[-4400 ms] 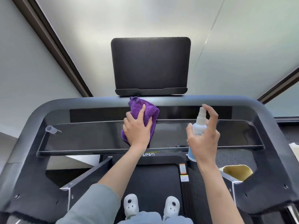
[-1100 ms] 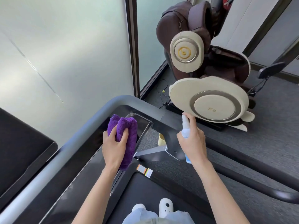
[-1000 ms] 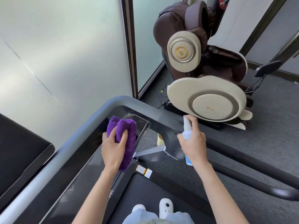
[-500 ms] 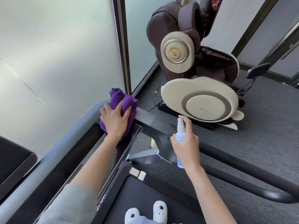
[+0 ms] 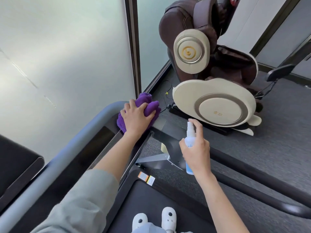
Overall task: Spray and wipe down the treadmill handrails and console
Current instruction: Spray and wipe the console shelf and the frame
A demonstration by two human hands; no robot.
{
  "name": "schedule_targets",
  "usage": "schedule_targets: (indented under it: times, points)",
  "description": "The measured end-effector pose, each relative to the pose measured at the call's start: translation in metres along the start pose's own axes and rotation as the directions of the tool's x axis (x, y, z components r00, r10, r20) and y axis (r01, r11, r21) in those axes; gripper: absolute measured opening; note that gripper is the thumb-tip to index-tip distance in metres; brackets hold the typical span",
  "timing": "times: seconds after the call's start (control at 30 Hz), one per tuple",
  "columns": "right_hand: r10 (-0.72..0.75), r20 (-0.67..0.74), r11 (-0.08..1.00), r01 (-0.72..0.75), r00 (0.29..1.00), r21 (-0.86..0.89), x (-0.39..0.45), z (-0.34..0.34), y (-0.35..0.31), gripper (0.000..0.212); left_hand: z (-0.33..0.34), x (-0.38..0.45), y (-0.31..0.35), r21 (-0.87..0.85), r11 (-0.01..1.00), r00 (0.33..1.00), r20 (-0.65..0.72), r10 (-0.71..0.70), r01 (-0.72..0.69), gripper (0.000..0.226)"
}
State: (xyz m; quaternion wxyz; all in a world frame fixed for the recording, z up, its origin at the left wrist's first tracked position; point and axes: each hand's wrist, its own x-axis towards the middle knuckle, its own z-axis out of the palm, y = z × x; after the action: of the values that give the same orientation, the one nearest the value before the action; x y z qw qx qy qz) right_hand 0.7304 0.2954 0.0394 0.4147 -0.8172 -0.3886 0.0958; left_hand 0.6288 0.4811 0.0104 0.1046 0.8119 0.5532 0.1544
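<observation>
My left hand [image 5: 137,119] presses a bunched purple cloth [image 5: 148,105] onto the right front corner of the treadmill console [image 5: 94,145], where the grey rail [image 5: 74,145] bends. My right hand [image 5: 196,152] holds a small white spray bottle [image 5: 191,137] upright, forefinger on its nozzle, over the dark right handrail [image 5: 244,169]. The bottle's blue base shows below my palm.
A brown and cream massage chair [image 5: 210,78] stands close on the right, on grey carpet. A frosted glass wall [image 5: 67,56] with a dark post runs ahead. The black screen edge [image 5: 15,172] is at lower left. My white slippers [image 5: 153,219] stand on the belt.
My view has swung from the console's middle to its right end. My left hand has slid the cloth up from the glossy panel onto the corner rail. The bottle hand has stayed near the right handrail.
</observation>
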Motion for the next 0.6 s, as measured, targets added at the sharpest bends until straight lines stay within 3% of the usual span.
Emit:
schedule_targets:
  times: [0.07,0.2,0.33,0.5,0.6]
  points:
    - [0.003,-0.013,1.000,-0.003,1.000,0.017,0.002,0.000,0.000,0.061,-0.003,-0.007,-0.018,-0.075,0.996,0.998,-0.040,-0.044,0.041,0.035]
    - [0.029,-0.060,0.999,-0.028,0.998,0.029,0.006,-0.005,0.004,0.061,-0.004,-0.010,-0.056,-0.040,0.991,0.968,-0.211,-0.134,0.129,0.033]
    - [0.053,-0.052,0.999,-0.052,0.997,0.015,0.006,-0.004,0.006,0.061,0.002,-0.005,-0.021,-0.133,0.964,0.962,-0.125,-0.245,0.228,0.039]
    - [0.006,-0.015,0.999,-0.005,1.000,0.034,0.002,0.006,0.003,0.062,0.017,-0.024,0.034,-0.057,0.996,0.992,-0.102,-0.069,0.064,0.034]
    - [-0.004,-0.012,1.000,0.004,1.000,0.025,0.003,0.008,0.000,0.061,0.013,-0.033,0.030,-0.135,0.991,0.995,-0.093,-0.033,0.020,0.032]
